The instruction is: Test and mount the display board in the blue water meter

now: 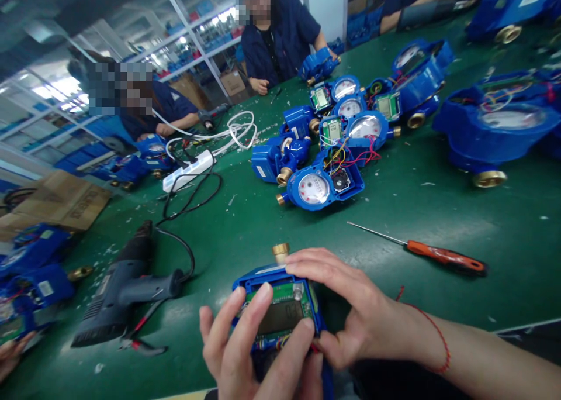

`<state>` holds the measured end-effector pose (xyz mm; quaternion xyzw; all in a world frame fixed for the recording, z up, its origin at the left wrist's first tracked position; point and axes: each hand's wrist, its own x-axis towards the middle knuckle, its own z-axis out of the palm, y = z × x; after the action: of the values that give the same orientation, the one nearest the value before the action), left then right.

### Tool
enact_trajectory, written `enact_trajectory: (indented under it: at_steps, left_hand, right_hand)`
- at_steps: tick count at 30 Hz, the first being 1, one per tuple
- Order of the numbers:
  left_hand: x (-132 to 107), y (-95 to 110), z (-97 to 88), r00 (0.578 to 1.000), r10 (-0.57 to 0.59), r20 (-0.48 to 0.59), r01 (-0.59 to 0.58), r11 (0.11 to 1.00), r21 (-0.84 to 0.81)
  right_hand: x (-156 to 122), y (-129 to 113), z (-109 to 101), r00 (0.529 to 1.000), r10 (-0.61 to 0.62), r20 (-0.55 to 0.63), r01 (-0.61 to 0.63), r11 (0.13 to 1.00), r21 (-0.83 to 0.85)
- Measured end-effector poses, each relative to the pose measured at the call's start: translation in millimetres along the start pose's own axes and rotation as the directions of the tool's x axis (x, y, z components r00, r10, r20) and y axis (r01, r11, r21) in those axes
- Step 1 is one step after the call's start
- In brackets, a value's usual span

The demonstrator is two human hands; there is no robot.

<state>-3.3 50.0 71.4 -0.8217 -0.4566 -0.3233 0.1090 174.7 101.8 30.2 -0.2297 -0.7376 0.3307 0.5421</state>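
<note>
A blue water meter [322,324] with a brass pipe end [280,251] is at the near edge of the bench. In its open housing sits a green circuit board [286,295] with a grey LCD screen showing faint digits. My left hand [258,347] grips the board from the near side, fingertips on its left edge and thumb at its lower right corner. My right hand [355,306] is closed around the meter's right side, fingers along the far rim and thumb low on the near side. Wires below the screen are partly hidden by my left hand.
A heat gun [127,289] and pliers [146,335] lie left; an orange screwdriver [438,255] lies right. Several opened water meters [313,188] stand beyond, near a white power strip [188,171] with cables. Co-workers [280,43] sit across the green bench [236,224].
</note>
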Motion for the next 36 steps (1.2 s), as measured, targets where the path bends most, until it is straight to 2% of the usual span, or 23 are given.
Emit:
enact_trajectory:
  at_steps: [7,12,17,20,22,24,30,36]
  left_hand:
    - [1,5,2.0,1.0,-0.018,-0.016,0.019,0.999,0.043]
    - [0,8,4.5,0.999,0.009,-0.038,-0.006,0.997,0.079]
    - [3,6,3.1,1.0,0.007,-0.015,-0.006,0.998,0.057]
    - [9,0,-2.6,0.999,0.028,0.042,-0.027,0.999,-0.042]
    - [16,-5,-7.6,0.997,0.008,0.076,0.004,0.988,-0.157]
    - [24,-9,-11.9,0.995,-0.006,0.096,0.026,0.979,-0.2]
    - [51,-12,-17.0,0.973,0.159,0.165,-0.159,0.987,-0.013]
    - [63,-7,-17.3,0.95,0.137,0.282,-0.166,0.983,0.082]
  right_hand:
    - [0,0,-1,1.0,0.012,0.009,-0.012,1.0,-0.009]
    - [-1,0,-2,1.0,0.001,0.022,0.0,1.0,-0.022]
    - [-2,1,-3,1.0,0.009,0.025,-0.008,0.999,-0.04]
    - [-2,1,-3,1.0,0.019,0.017,-0.019,0.999,-0.029]
    - [-2,0,-2,0.999,0.031,0.016,-0.03,0.999,-0.016]
    - [-2,1,0,0.999,0.046,0.016,-0.045,0.999,-0.009]
    - [0,0,0,0.998,0.063,0.021,-0.063,0.998,-0.018]
    - [4,-4,1,0.999,0.022,0.032,-0.02,0.998,-0.056]
